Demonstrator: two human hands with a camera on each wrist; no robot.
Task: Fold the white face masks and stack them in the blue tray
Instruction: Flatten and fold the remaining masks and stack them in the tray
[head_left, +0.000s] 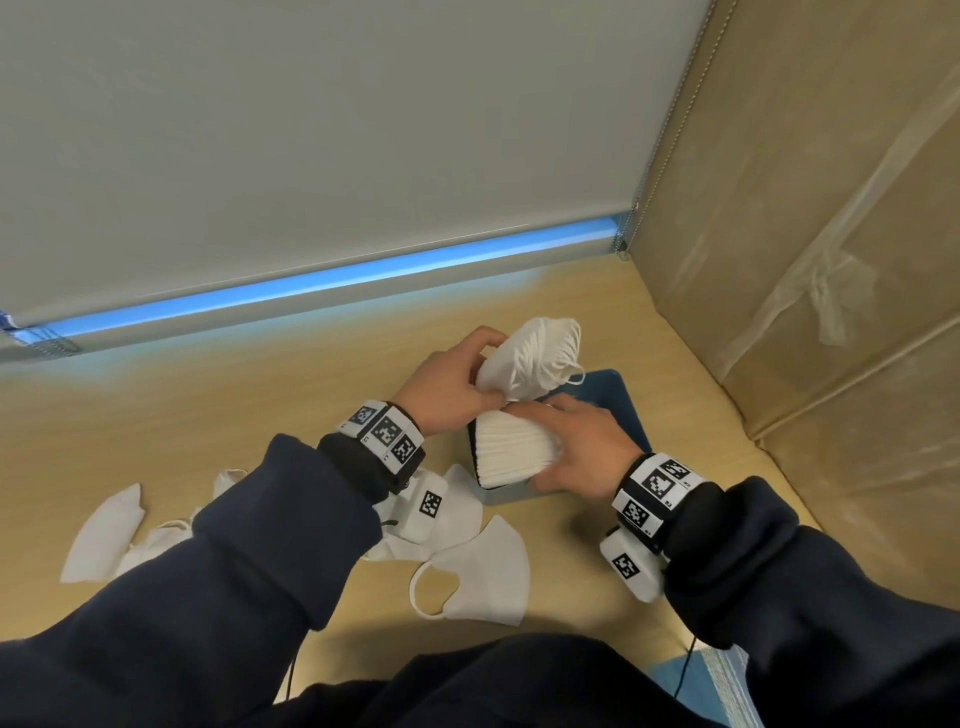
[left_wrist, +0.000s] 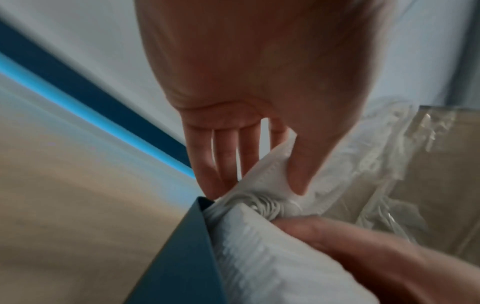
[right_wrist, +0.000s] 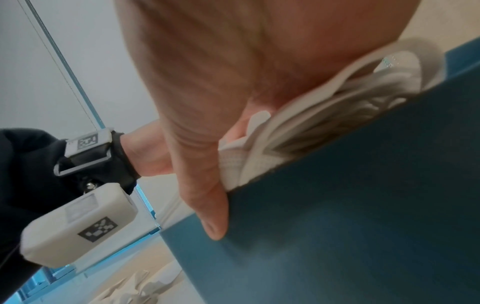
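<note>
We are holding a bunch of folded masks (head_left: 524, 358) in our left hand (head_left: 447, 384), thumb and fingers pinching it, just above the tray (head_left: 618, 410). Our right hand (head_left: 576, 447) is gripping the stack (head_left: 514, 452) in the tray. Loose masks (head_left: 483, 571) are lying on the table (head_left: 208, 405) near its front edge.

A pale wooden tabletop (head_left: 260, 415) carries the blue tray (head_left: 621, 402), set near its right edge, toward the far right corner. Loose white face masks (head_left: 483, 571) lie scattered on the wood toward the near edge, just left of the tray.
</note>
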